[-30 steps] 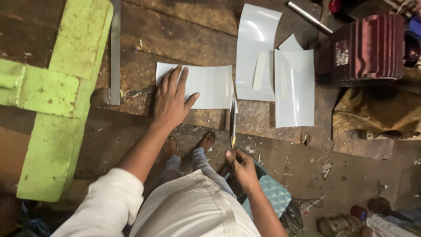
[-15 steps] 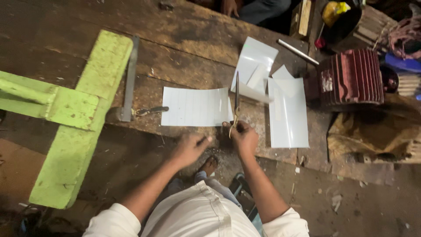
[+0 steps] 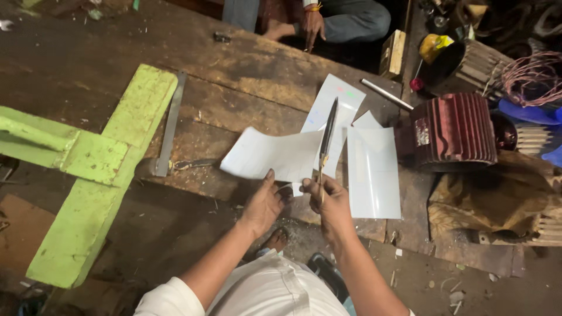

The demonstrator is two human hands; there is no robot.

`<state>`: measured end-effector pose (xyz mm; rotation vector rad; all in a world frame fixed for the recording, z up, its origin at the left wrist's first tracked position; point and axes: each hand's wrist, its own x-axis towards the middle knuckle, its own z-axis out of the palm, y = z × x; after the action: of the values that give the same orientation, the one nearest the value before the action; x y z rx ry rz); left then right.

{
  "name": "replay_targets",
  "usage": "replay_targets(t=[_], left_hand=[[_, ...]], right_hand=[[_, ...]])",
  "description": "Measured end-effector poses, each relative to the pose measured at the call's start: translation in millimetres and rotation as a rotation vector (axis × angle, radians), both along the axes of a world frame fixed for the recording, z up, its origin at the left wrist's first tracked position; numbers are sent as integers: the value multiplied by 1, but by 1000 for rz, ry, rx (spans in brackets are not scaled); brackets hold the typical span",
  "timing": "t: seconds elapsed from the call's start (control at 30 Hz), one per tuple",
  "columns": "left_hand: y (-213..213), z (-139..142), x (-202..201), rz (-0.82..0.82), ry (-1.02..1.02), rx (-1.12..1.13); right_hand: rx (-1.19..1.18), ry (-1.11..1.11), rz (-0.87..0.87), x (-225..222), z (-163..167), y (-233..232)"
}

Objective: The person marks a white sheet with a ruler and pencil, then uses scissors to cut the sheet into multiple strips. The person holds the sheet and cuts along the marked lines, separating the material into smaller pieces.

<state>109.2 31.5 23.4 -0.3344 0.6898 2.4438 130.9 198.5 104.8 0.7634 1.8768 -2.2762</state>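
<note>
My left hand (image 3: pixel 263 205) pinches the near edge of a white sheet (image 3: pixel 269 155) and lifts it off the dark wooden bench (image 3: pixel 222 64). My right hand (image 3: pixel 331 199) grips the handles of long scissors (image 3: pixel 326 136), whose blades point away from me along the sheet's right edge. Two more white sheets lie flat beyond: one (image 3: pixel 374 172) to the right, one (image 3: pixel 338 96) farther back under the blades.
A green painted metal frame (image 3: pixel 99 158) and a flat steel file (image 3: pixel 170 126) lie at left. A red finned motor housing (image 3: pixel 456 131), a metal rod (image 3: pixel 386 95) and copper wire coils (image 3: pixel 533 76) sit at right. Another person sits across the bench, hand (image 3: pixel 314 26) showing.
My left hand left its flat press on the sheet and picked up its near edge. My right hand brought the scissors up from below the bench to the sheet's right edge.
</note>
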Motion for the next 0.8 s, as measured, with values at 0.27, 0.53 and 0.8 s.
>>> replay_targets(t=[0.27, 0.53, 0.8], left_hand=[[38, 94, -28, 75, 404, -450], [50, 200, -39, 398, 536, -481], [70, 232, -22, 453, 677, -714]], right_hand=[[284, 152, 113, 16, 35, 55], [195, 399, 420, 76, 60, 63], [255, 391, 429, 80, 64, 62]])
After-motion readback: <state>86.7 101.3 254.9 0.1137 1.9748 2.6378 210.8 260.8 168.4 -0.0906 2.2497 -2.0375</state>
